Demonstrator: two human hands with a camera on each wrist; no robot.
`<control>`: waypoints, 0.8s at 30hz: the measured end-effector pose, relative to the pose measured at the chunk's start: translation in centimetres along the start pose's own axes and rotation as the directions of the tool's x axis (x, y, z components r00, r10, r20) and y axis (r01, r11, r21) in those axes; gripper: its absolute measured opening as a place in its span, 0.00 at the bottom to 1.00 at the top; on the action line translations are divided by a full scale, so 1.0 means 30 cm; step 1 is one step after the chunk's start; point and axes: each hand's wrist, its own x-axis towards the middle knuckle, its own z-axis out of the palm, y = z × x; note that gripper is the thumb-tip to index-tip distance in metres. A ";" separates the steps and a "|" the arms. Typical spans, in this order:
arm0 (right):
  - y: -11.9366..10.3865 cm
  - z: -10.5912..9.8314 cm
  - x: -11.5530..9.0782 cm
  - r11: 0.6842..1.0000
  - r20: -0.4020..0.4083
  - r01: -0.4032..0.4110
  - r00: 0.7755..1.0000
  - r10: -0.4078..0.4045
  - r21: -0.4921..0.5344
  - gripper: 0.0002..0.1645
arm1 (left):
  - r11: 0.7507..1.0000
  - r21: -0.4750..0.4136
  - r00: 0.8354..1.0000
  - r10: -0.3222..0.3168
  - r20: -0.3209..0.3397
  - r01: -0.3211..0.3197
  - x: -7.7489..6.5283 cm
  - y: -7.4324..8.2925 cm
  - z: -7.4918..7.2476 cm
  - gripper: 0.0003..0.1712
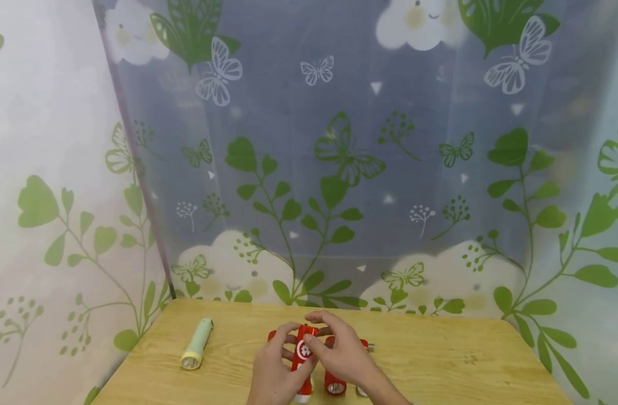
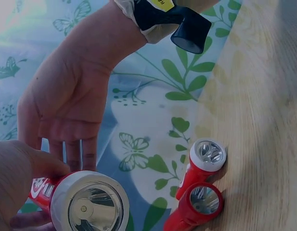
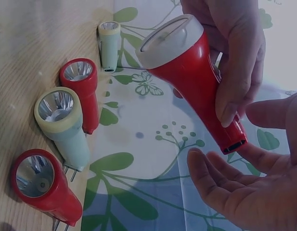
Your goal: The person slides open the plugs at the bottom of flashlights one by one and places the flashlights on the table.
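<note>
My left hand (image 1: 276, 365) holds a red flashlight (image 1: 301, 360) with a white head and a round white emblem. In the right wrist view, the left thumb (image 3: 228, 113) lies along the flashlight's narrow end, where a dark slot (image 3: 234, 147) shows. The white head with its clear lens (image 2: 93, 207) faces the left wrist camera. My right hand (image 3: 254, 187) is spread around the narrow end, its fingers loosely extended and not wrapped round it. From the head view, the right hand (image 1: 341, 354) partly covers the flashlights behind it.
A pale green flashlight (image 1: 198, 340) lies at the table's left. In the right wrist view, a red flashlight (image 3: 47, 187) and a pale green one (image 3: 64, 130) have metal prongs out; another red one (image 3: 81, 96) lies beyond. The wooden table (image 1: 466, 360) meets a patterned curtain (image 1: 309, 225).
</note>
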 end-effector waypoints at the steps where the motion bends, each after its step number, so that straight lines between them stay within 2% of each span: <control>1: -0.001 0.002 -0.001 1.000 0.001 0.000 1.000 0.000 0.000 0.23 | 1.000 0.001 1.000 -0.001 0.001 0.001 -0.001 0.000 0.001 0.29; 8: 0.005 0.009 -0.001 1.000 0.004 -0.006 1.000 0.006 0.006 0.20 | 1.000 -0.004 1.000 0.014 -0.007 -0.014 -0.007 0.002 0.007 0.29; 18: 0.013 0.012 -0.008 0.999 0.024 -0.024 0.999 0.023 0.040 0.17 | 1.000 -0.017 1.000 0.002 -0.012 -0.003 -0.013 0.007 0.015 0.28; 24: 0.002 0.010 -0.002 0.999 0.012 -0.004 1.000 0.003 0.043 0.17 | 1.000 -0.017 1.000 -0.001 -0.028 0.000 -0.005 0.014 0.016 0.29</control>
